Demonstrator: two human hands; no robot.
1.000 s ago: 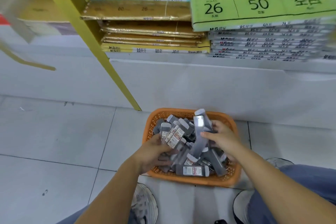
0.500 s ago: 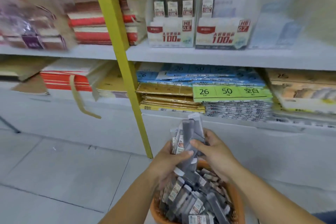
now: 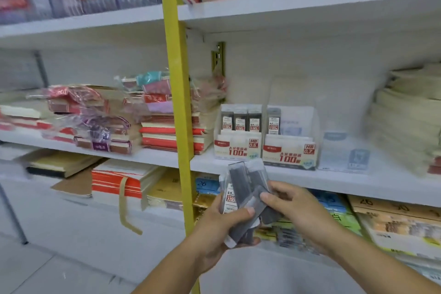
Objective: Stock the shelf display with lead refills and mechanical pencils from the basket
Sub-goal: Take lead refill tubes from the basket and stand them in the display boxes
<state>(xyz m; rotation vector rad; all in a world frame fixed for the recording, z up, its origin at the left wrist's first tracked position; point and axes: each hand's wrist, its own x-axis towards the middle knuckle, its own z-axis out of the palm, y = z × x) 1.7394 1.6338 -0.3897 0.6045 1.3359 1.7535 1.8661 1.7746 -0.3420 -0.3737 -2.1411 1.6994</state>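
Left hand [image 3: 220, 224] clenches refill bundle [image 3: 241, 188], right hand [image 3: 293, 210] pinches one case, lower centre. Check 0.5 label, slot upright into HB 0.5 box [image 3: 236, 148].

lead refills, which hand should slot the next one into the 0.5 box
Right, likely: the left hand grips the whole lead refills bundle; the right hand only pinches its side, below the HB 0.5 box.

display boxes [image 3: 238, 153] sitting side by side at the shelf's [image 3: 346, 180] front edge, notebook stacks [image 3: 167, 137] left, paper piles [image 3: 405, 126] right
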